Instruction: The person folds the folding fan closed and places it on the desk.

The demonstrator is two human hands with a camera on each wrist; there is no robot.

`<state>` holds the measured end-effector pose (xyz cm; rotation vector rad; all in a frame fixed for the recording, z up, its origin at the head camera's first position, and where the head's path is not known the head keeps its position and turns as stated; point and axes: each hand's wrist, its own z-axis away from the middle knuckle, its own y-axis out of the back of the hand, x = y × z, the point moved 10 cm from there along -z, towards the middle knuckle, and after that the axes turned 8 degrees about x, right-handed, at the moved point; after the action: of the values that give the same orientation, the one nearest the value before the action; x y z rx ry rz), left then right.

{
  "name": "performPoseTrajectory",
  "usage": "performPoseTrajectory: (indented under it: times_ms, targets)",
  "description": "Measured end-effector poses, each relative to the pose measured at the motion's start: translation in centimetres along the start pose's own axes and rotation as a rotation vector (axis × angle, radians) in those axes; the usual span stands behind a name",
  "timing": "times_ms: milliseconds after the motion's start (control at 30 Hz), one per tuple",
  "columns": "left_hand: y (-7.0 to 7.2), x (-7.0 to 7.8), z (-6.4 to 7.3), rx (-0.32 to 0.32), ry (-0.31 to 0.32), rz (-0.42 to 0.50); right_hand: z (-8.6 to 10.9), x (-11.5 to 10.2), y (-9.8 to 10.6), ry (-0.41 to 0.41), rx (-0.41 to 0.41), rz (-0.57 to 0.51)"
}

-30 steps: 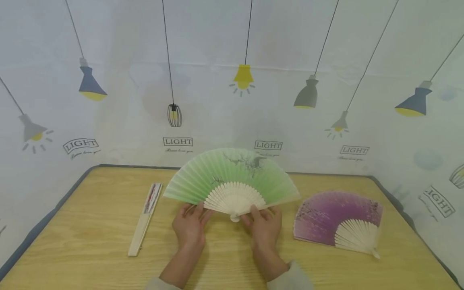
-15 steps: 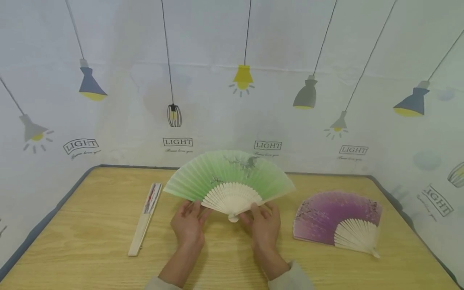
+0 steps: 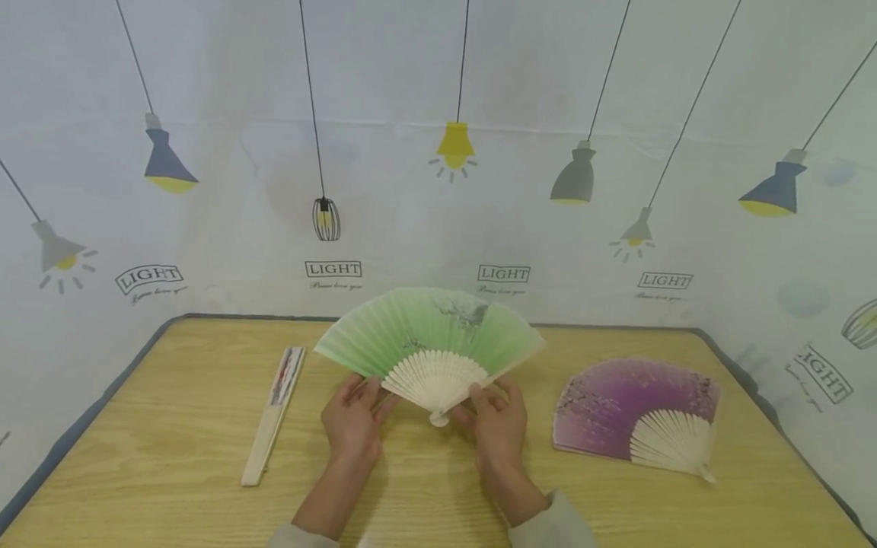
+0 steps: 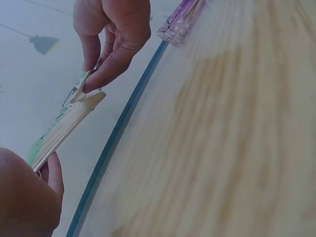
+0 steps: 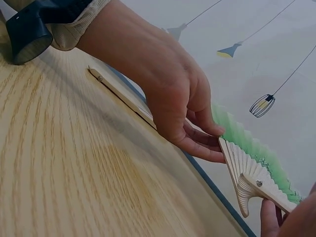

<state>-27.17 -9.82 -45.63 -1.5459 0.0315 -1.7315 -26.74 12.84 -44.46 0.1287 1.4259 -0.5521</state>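
A green folding fan [image 3: 384, 331] with pale wooden ribs is spread wide and held up over the middle of the table. My left hand [image 3: 352, 422] pinches its left outer rib between thumb and fingers. On the opposite outer rib, my right hand [image 3: 500, 426] has the same kind of pinch, close to the pivot. From the right wrist view, the ribs [image 5: 242, 165] converge at a riveted pivot between both hands. The left wrist view catches the fan [image 4: 69, 123] edge-on, with its leaf partly hidden.
A closed fan [image 3: 272, 418] with a printed leaf lies left of my hands. To the right, a purple fan [image 3: 603, 411] lies partly spread on the wooden table [image 3: 137, 426]. A white backdrop [image 3: 397, 228] with printed lamps rises behind the table's dark edge.
The green fan's spread has narrowed, its right side drawing inward most. Its upper edge sits slightly lower. Both hands keep their pinch and have barely shifted; the other fans lie still.
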Motion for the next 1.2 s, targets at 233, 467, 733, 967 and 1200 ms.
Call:
performPoseTrajectory:
  times_ms: [233,467,733,967,1200]
  targets:
    - [-0.22,-0.01,-0.12,-0.035,0.012,-0.027,0.04,0.07,-0.11,-0.009,-0.006,0.006]
    - [-0.35,0.20,-0.07,-0.043,-0.004,-0.019,-0.10,0.21,-0.28,-0.019,-0.018,0.003]
    - [-0.36,0.26,-0.10,-0.034,-0.009,-0.043,-0.03,0.21,-0.39,-0.032,-0.030,0.069]
    - [-0.50,0.40,-0.01,-0.059,-0.007,-0.058,0.05,0.26,-0.53,-0.040,-0.046,0.087]
    - [-0.67,0.56,0.05,-0.073,-0.018,-0.077,0.14,0.27,-0.59,-0.037,-0.056,0.102]
